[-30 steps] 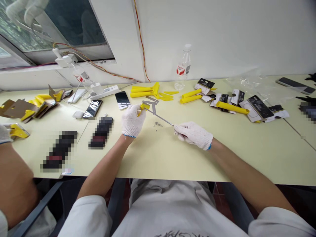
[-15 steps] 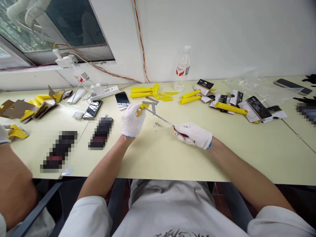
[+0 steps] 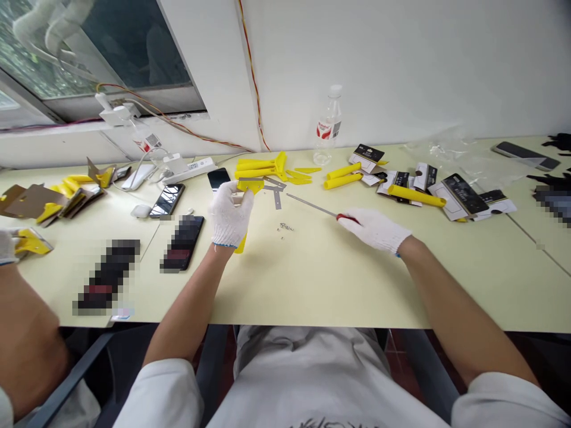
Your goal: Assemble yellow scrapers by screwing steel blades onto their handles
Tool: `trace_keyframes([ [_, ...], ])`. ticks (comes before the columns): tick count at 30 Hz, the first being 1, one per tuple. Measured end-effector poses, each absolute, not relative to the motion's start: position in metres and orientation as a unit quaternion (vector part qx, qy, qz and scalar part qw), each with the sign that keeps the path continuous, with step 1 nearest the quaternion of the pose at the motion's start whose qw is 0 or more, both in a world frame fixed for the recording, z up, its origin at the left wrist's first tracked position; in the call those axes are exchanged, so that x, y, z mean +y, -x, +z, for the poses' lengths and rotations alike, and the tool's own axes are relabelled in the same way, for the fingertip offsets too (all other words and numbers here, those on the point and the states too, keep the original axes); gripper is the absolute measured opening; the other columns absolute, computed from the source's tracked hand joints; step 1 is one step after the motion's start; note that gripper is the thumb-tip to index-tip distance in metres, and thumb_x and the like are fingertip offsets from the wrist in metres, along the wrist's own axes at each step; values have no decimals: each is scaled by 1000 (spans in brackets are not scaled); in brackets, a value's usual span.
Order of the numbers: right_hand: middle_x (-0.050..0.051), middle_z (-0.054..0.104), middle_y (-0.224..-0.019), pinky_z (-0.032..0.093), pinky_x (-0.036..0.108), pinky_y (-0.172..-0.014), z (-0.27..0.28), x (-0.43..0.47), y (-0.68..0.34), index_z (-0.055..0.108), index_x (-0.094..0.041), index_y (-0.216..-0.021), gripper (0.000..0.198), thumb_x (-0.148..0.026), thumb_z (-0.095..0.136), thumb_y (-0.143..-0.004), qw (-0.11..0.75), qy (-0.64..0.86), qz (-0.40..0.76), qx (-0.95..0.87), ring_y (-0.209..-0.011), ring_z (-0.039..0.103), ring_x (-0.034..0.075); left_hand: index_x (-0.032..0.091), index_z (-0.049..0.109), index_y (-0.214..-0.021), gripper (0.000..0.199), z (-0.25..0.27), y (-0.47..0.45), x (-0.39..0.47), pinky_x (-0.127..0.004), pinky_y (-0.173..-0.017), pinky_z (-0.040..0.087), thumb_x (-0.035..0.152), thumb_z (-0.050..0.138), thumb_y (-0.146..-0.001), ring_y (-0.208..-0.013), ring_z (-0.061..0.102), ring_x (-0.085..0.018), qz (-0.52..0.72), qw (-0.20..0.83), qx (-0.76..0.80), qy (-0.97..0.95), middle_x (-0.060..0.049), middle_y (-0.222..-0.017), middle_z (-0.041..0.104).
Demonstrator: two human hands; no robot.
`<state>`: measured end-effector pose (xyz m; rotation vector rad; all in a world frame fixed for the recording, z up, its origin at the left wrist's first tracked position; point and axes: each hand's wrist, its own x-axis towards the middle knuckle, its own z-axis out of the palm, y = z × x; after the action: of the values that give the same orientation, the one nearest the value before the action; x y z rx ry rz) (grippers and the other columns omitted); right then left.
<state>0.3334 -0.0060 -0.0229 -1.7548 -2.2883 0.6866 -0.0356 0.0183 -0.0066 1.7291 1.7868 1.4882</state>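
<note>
At the far left a co-worker's gloved hand rests by a yellow part. The left hand, gloved, has its fingers wrapped round a yellow scraper, blade end up. Loose screws and spare blades lie between the hands. The right hand grips a screwdriver, lifted clear, so this scraper looks nearly assembled; unassembled handles and packaging cards wait to the right.

Water bottle by the wall, phones and power strip on the pale table.
</note>
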Motion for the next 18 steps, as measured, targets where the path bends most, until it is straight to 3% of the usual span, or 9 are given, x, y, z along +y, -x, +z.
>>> trace_keyframes([
  [4,21,81,-125,56,48,-96,-34,-1,-364,80,-20,-111,43,-43,44,-118,46,644,129,-753,-110,77,39,22,68,-114,29,-4,38,22,-30,-69,65,37,80,-91,-83,80,-21,579,265,566,-523,-5,-109,79],
  [8,21,81,-130,58,50,-98,-41,-6,-379,84,-18,-124,43,-37,46,-117,26,663,93,-742,-117,76,42,21,65,-114,46,-1,35,23,-33,-67,68,42,88,-80,-83,81,-23,603,384,507,-482,-6,-106,78],
  [14,21,84,-123,54,46,-91,-23,2,-394,88,-18,-123,36,-44,65,-112,47,697,69,-713,-114,77,40,20,65,-112,55,1,36,23,-42,-77,73,42,95,-72,-88,84,-28,610,469,464,-440,-8,-104,80],
  [16,23,85,-118,50,44,-89,-10,21,-407,88,-15,-123,40,-45,63,-114,86,761,41,-641,-109,78,37,20,65,-112,56,0,38,24,-44,-81,73,42,97,-72,-90,85,-29,613,489,445,-433,-8,-104,81],
  [18,31,83,-119,45,47,-85,2,45,-423,89,-9,-122,51,-47,56,-117,60,805,5,-590,-111,78,39,20,66,-112,55,-1,40,24,-45,-84,73,41,99,-72,-91,85,-28,614,502,432,-428,-8,-105,81],
])
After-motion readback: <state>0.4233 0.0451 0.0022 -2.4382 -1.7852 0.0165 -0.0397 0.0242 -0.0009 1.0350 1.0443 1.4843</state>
